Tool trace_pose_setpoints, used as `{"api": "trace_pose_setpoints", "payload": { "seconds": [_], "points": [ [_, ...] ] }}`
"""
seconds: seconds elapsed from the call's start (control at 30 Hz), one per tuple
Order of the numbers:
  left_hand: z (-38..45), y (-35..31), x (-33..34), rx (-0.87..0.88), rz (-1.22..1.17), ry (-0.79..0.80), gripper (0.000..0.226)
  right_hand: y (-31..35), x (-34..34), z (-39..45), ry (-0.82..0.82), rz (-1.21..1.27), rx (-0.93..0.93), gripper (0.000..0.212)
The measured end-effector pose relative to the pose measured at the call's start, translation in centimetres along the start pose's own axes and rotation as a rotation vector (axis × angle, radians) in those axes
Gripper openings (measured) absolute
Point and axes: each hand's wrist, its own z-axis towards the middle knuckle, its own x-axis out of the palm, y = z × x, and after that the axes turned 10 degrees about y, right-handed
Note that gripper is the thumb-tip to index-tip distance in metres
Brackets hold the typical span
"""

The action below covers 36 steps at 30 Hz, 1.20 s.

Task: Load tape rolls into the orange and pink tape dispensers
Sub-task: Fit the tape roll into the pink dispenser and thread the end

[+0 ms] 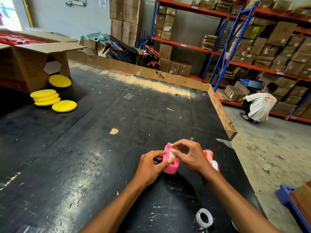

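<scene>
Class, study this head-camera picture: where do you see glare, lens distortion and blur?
Head view: window light glares off the scuffed black tabletop; the wide lens bends the blue and orange shelving at the right edge; the hazy white tape roll near the bottom edge looks soft.

The right hand [188, 155] hides most of the orange dispenser [210, 157] behind it.

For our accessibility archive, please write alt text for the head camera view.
Two bare hands, left hand and right hand, work a tape roll into a pink tape dispenser on a black table. An orange dispenser stands beside it; a spare roll lies nearer.
</scene>
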Motion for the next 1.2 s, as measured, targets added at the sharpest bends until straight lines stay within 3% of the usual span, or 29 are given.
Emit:
{"api": "trace_pose_setpoints", "payload": {
  "seconds": [0.17,0.43,0.57,0.77,1.0,1.2],
  "points": [
    [0.1,0.1,0.0,0.001,0.004,-0.003,0.041,-0.6,-0.1,0.1,0.006,0.022,0.050,0.026],
    [0.4,0.7,0.2,0.029,0.012,0.023,0.052,-0.3,0.3,0.1,0.016,-0.196,-0.104,0.015],
    [0.4,0.7,0.2,0.021,0.036,0.001,0.044,0.0,0.3,0.2,0.027,-0.205,-0.102,0.014],
    [0.8,0.3,0.7,-0.048,0.078,-0.060,0.041,-0.2,0.0,0.3,-0.002,0.051,0.069,0.009],
    [0.8,0.1,0.9,-0.051,0.043,-0.102,0.037,-0.9,1.1,-0.6,-0.112,0.100,0.077,0.010],
    [0.8,0.1,0.9,-0.048,0.043,-0.099,0.040,-0.4,-0.9,1.2,0.082,0.000,0.097,0.017]
  ]
}}
